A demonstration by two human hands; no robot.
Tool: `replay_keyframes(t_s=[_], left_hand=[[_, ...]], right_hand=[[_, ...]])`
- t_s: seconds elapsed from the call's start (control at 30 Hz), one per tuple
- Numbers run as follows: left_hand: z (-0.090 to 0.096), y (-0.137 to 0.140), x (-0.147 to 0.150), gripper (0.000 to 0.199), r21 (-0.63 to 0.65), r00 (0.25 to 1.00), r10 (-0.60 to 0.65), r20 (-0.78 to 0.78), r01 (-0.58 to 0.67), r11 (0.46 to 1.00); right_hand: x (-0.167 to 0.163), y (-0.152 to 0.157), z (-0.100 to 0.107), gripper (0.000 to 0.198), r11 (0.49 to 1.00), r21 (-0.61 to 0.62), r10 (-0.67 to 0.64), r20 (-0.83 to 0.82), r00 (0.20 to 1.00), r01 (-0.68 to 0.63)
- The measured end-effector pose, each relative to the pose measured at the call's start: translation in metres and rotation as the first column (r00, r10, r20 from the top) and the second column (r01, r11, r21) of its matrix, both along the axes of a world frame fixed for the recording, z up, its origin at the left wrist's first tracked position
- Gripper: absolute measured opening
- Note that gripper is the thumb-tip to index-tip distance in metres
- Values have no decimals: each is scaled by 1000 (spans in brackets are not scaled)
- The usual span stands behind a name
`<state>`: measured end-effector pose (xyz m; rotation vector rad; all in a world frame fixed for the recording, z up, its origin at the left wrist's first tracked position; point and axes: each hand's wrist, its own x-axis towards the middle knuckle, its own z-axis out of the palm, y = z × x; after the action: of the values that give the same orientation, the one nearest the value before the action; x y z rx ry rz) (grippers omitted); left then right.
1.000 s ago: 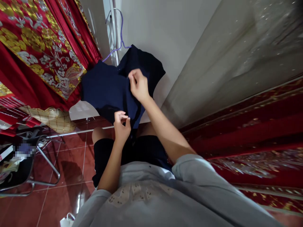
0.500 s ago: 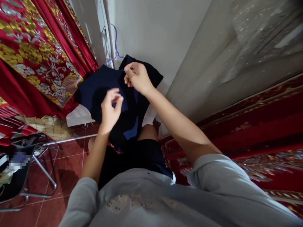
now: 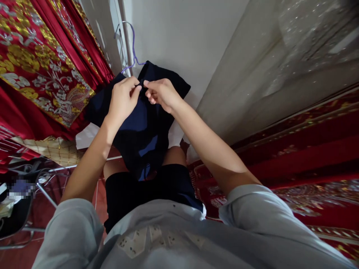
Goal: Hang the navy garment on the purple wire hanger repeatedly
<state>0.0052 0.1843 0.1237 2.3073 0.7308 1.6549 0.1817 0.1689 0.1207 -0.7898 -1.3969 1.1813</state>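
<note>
A dark navy short-sleeved shirt (image 3: 131,127) hangs in front of me on a purple hanger (image 3: 134,43). Both my hands meet at its neck opening. My left hand (image 3: 123,95) pinches the collar edge between thumb and fingers. From the other side, my right hand (image 3: 162,93) pinches the facing edge of the same shirt, its lower fingers curled. The fingertips are close together, with a small dark bit of cloth between them; whether a button is there I cannot make out.
Red cloth with gold and silver embroidery (image 3: 42,63) hangs at the left. A black chair (image 3: 17,209) with things on it stands at lower left on red floor tiles (image 3: 56,186). Plastic sheeting (image 3: 252,74) and more red fabric (image 3: 280,179) line the right side.
My left hand has moved up from in front of the shirt to its neck opening and closed on the collar edge. My right hand has stayed at the collar.
</note>
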Motion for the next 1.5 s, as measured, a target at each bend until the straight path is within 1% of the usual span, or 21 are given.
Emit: replay_keyframes(t_s=[0.2,0.33,0.4,0.5,0.6,0.63,0.67,0.7,0.73,0.77,0.8,0.83,0.9,0.97,1.07,1.13,1.23,1.3,1.37,1.4,1.5], left_hand=[[9,-1,-8,40,185,986,64,-156,-34,982],[3,-5,-7,41,119,991,75,-111,-61,991],[4,-9,-5,39,91,994,82,-71,-76,993],[21,-5,-13,38,163,997,73,3,-72,984],[43,13,-51,36,271,990,40,136,-76,960],[46,19,-70,36,240,973,80,218,-133,962],[45,24,-90,34,140,943,147,299,-196,971],[39,27,-109,31,-72,892,242,381,-232,970],[30,26,-127,29,-308,829,339,444,-214,927],[16,23,-142,32,-480,754,434,493,-180,858],[-1,17,-154,35,-580,715,488,501,-141,802],[-19,8,-162,35,-627,718,503,481,-119,770],[-54,-13,-168,32,-710,763,576,294,-229,666],[-78,-31,-167,28,-727,835,530,148,-272,631],[-85,-49,-154,26,-670,926,358,-116,-339,661],[-76,-57,-139,24,-592,937,259,-233,-348,727],[-58,-70,-104,24,-406,943,151,-295,-267,874],[-49,-79,-77,23,-300,959,111,-260,-190,935],[-44,-83,-55,21,-226,970,103,-218,-153,962],[-43,-82,-46,22,-189,974,110,-196,-148,971],[-47,-73,-35,32,-130,983,134,-124,-150,980]], right_hand=[[0,3,9,35,1000,-6,31,57,998,-31],[-1,3,8,27,1000,13,12,93,996,-13],[-5,5,-1,26,997,72,-22,109,994,14],[-13,10,-32,28,989,142,-66,226,972,34],[-20,6,-68,32,998,67,-12,382,924,-14],[-21,4,-77,32,999,24,30,399,916,-43],[-21,0,-83,31,997,-13,74,397,915,-75],[-20,-4,-88,29,993,-40,115,385,916,-108],[-18,-8,-90,26,988,-55,153,379,913,-143],[-17,-11,-90,24,983,-67,185,386,904,-172],[-15,-15,-89,22,977,-75,212,406,889,-198],[-13,-17,-88,21,972,-85,232,438,868,-217],[-10,-20,-85,20,964,-114,265,511,818,-241],[-8,-21,-85,20,955,-151,296,568,768,-256],[-5,-18,-86,15,942,-196,333,628,703,-271],[-3,-16,-85,7,939,-197,340,647,683,-281],[-4,-18,-79,61,917,-111,363,634,683,-384],[-10,-24,-74,73,858,-47,437,591,678,-512],[-20,-32,-71,59,805,1,507,518,689,-593],[-25,-36,-70,48,810,20,509,472,720,-586],[-35,-42,-64,20,896,32,403,356,843,-442]])
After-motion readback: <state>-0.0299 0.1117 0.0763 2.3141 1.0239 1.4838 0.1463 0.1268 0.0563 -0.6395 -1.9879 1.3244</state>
